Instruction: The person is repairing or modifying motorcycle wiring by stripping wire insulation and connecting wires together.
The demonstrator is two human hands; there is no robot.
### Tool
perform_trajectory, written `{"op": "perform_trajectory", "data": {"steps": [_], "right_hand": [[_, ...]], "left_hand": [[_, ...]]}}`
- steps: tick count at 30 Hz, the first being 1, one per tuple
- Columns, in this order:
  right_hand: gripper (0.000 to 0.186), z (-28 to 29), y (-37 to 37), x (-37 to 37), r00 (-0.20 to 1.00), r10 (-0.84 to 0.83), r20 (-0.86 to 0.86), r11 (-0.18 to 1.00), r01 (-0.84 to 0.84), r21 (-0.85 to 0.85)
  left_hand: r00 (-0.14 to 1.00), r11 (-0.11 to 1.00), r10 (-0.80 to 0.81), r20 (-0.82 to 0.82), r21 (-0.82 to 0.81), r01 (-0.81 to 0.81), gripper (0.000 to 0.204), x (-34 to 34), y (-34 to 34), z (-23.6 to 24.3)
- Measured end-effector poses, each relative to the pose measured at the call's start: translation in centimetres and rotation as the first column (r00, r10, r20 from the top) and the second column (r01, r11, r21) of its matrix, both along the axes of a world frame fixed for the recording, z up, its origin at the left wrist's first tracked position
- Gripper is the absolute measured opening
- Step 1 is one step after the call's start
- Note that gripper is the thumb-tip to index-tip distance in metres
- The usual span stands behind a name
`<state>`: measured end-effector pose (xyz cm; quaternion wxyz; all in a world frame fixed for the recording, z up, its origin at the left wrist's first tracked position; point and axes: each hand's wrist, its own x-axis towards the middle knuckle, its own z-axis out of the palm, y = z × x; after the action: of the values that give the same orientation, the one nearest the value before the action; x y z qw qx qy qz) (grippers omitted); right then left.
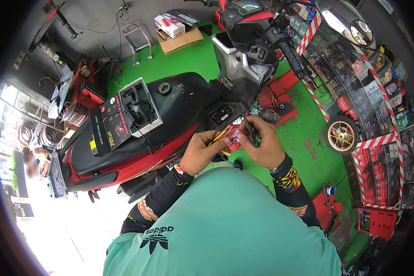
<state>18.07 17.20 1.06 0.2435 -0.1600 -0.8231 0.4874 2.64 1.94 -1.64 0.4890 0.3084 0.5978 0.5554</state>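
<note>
My left hand (201, 149) is closed around a bunch of yellow and red wires (223, 134) in front of my chest. Just to its right, my right hand (267, 146) grips a pair of pliers (251, 132) with dark handles and a bit of green. The fingertips of both hands nearly meet at the wires, where thin red and blue strands show. Whether the plier jaws touch a wire is hard to make out. Beyond my hands stands a red and black scooter (186, 108) with an open compartment (221, 115) ahead of its seat.
On the scooter seat lie an open box (157, 120) of black cabled parts, its dark lid (115, 120) and a tape roll (164, 88). A red tray (285, 108) with tools is on the green floor. At right stand a glass display case (345, 78) and a gold-rimmed wheel (342, 135).
</note>
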Motion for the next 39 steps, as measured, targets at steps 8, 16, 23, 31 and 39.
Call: {"op": "perform_trajectory", "data": {"steps": [8, 16, 23, 31, 39], "right_hand": [[0.028, 0.2, 0.2, -0.8, 0.997, -0.042, -0.07, 0.992, 0.05, 0.118], [0.028, 1.3, 0.1, -0.1, 0.997, -0.054, -0.062, 0.994, 0.06, 0.089], [0.037, 1.5, 0.2, -0.3, 0.987, 0.114, -0.113, 0.98, -0.093, 0.177], [0.037, 1.6, 0.9, -0.6, 0.997, 0.07, -0.015, 0.992, -0.068, 0.109], [0.036, 0.6, 0.9, -1.2, 0.997, 0.056, -0.051, 0.99, -0.049, 0.133]], "left_hand": [[0.97, 0.961, -0.117, 0.212, 0.27, 0.057, 0.054, 0.7, 0.4, -0.2], [0.942, 0.946, -0.177, 0.285, 0.314, 0.083, 0.078, -0.8, 0.1, -2.8], [0.996, 0.935, -0.085, -0.026, 0.342, 0.088, 0.072, 0.9, 0.1, -0.4], [0.996, 0.992, 0.001, -0.086, 0.127, 0.01, 0.026, 0.8, 0.3, -0.9], [0.997, 0.996, 0.053, -0.048, 0.074, -0.05, 0.024, 1.2, 0.1, -0.1]]}}
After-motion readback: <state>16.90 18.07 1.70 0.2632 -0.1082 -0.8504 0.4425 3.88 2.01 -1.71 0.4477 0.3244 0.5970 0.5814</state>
